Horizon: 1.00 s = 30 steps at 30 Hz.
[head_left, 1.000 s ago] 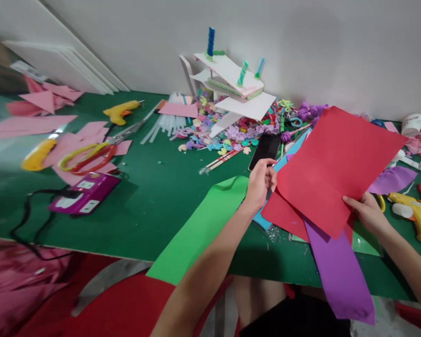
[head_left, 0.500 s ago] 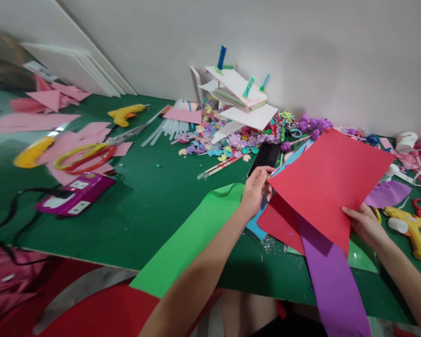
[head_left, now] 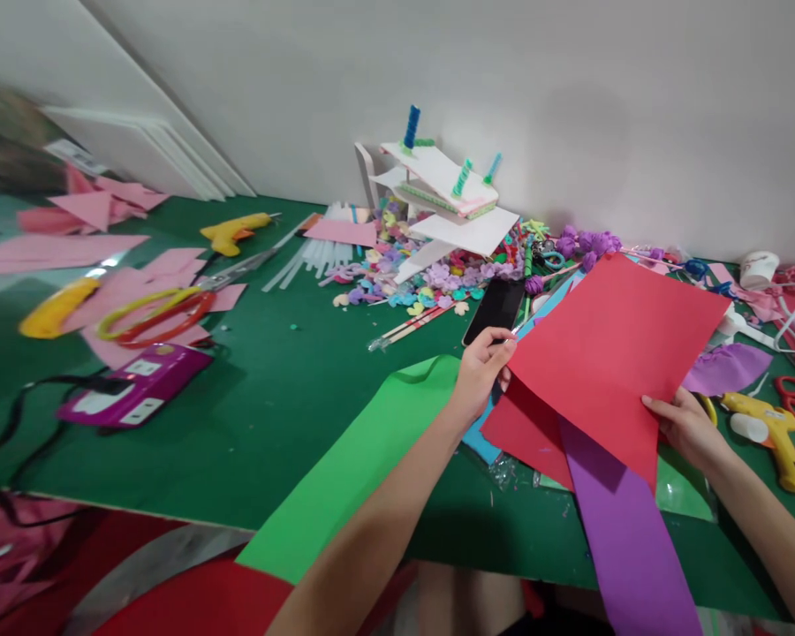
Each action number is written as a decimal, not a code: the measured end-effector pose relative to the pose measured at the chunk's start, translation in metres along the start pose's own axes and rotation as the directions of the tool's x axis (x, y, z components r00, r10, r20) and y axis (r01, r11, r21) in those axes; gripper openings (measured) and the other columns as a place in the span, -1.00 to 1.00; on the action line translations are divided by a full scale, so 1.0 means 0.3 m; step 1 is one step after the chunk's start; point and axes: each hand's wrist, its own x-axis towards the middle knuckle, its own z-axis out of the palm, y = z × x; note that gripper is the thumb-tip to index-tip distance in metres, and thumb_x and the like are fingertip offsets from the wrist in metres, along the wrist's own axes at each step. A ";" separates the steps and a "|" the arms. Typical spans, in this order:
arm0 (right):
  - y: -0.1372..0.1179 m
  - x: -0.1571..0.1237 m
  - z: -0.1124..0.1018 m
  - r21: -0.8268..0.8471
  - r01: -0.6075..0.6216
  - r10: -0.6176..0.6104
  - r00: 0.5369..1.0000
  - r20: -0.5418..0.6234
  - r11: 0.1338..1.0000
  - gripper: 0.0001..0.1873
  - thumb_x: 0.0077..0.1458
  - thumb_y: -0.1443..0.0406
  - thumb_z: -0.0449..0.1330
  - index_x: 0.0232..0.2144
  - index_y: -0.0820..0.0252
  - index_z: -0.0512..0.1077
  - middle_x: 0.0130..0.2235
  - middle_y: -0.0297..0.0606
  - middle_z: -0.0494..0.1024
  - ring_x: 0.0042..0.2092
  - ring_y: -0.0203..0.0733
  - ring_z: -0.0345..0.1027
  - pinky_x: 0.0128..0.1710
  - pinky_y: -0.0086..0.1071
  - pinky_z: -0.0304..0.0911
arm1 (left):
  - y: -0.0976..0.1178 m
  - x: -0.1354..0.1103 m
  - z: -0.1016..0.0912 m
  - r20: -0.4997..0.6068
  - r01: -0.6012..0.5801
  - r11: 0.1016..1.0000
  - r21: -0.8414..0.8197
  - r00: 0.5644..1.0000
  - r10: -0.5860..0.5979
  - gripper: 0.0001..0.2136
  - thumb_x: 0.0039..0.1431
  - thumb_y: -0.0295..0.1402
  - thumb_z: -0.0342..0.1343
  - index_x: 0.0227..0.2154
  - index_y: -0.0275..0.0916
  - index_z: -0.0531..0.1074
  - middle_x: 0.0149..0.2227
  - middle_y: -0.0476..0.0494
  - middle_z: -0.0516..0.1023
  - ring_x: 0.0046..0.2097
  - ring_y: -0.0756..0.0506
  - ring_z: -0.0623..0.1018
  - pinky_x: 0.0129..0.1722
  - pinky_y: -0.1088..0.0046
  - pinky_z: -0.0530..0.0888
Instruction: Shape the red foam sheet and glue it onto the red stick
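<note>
Both my hands hold a red foam sheet [head_left: 609, 353] tilted above the green table [head_left: 291, 415]. My left hand [head_left: 480, 371] pinches its left corner; my right hand [head_left: 682, 428] grips its lower right edge. Under it lie another red sheet [head_left: 523, 428], a purple strip [head_left: 636, 539] that hangs over the table's near edge, and a blue sheet [head_left: 477, 439]. A light green sheet [head_left: 358, 459] lies under my left forearm. A black phone [head_left: 495, 309] rests just beyond my left hand.
A white foam-board model [head_left: 447, 199] stands by the wall amid small foam flowers [head_left: 411, 274]. Yellow glue guns [head_left: 235, 230] [head_left: 772, 428], red-and-yellow scissors [head_left: 155, 309], a purple power strip [head_left: 136, 396] and pink scraps [head_left: 53, 247] lie around. A cup [head_left: 759, 265] stands far right.
The red sheet has come down lower and flatter over the table. My hands keep the same hold on it. The camera view has shifted slightly.
</note>
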 end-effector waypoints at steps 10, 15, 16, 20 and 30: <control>-0.005 0.003 0.002 0.009 0.017 -0.017 1.000 -0.005 1.000 -0.57 -0.19 0.23 0.38 -0.19 0.08 0.42 -0.08 -0.24 0.57 -0.15 -0.09 0.50 -0.18 -0.27 0.42 | 0.022 0.002 0.001 0.045 0.045 0.999 0.010 0.998 -0.046 -0.56 -0.05 -0.19 0.21 -0.09 -0.19 0.31 -0.73 0.21 0.26 -0.71 0.11 0.25 -0.76 0.65 0.16; 0.000 0.006 -0.004 0.055 0.034 -0.035 0.999 0.015 0.998 -0.55 -0.16 0.24 0.37 -0.15 0.05 0.40 -0.10 -0.29 0.58 -0.15 -0.14 0.50 -0.17 -0.31 0.41 | 0.029 0.001 -0.002 0.040 0.059 0.998 -0.026 0.997 -0.058 -0.51 -0.06 -0.19 0.23 -0.05 -0.21 0.27 -0.69 0.21 0.26 -0.69 0.12 0.24 -0.76 0.67 0.14; 0.001 0.005 -0.003 0.052 0.038 -0.039 0.999 0.013 0.998 -0.54 -0.16 0.24 0.37 -0.14 0.05 0.40 -0.11 -0.28 0.58 -0.15 -0.14 0.50 -0.17 -0.30 0.41 | 0.030 0.001 -0.003 0.043 0.064 0.998 -0.026 0.997 -0.063 -0.50 -0.05 -0.19 0.22 -0.03 -0.21 0.26 -0.69 0.21 0.27 -0.69 0.12 0.24 -0.75 0.66 0.15; 0.007 0.004 0.004 0.012 0.089 -0.088 0.996 -0.017 0.996 -0.57 -0.18 0.20 0.38 -0.18 0.08 0.42 -0.16 -0.25 0.60 -0.18 -0.11 0.51 -0.18 -0.27 0.40 | 0.032 0.005 -0.010 0.064 0.089 0.996 0.004 0.994 -0.089 -0.46 -0.01 -0.18 0.19 0.03 -0.22 0.23 -0.70 0.19 0.30 -0.69 0.12 0.26 -0.73 0.66 0.17; 0.032 0.019 -0.008 -0.020 0.120 -0.120 0.993 -0.016 0.993 -0.63 -0.16 0.18 0.36 -0.24 0.11 0.44 -0.25 -0.27 0.62 -0.30 -0.15 0.50 -0.25 -0.28 0.41 | 0.036 0.007 -0.011 0.055 0.084 0.995 0.046 0.995 -0.087 -0.45 0.05 -0.12 0.13 0.08 -0.23 0.22 -0.71 0.13 0.37 -0.74 0.10 0.27 -0.74 0.64 0.15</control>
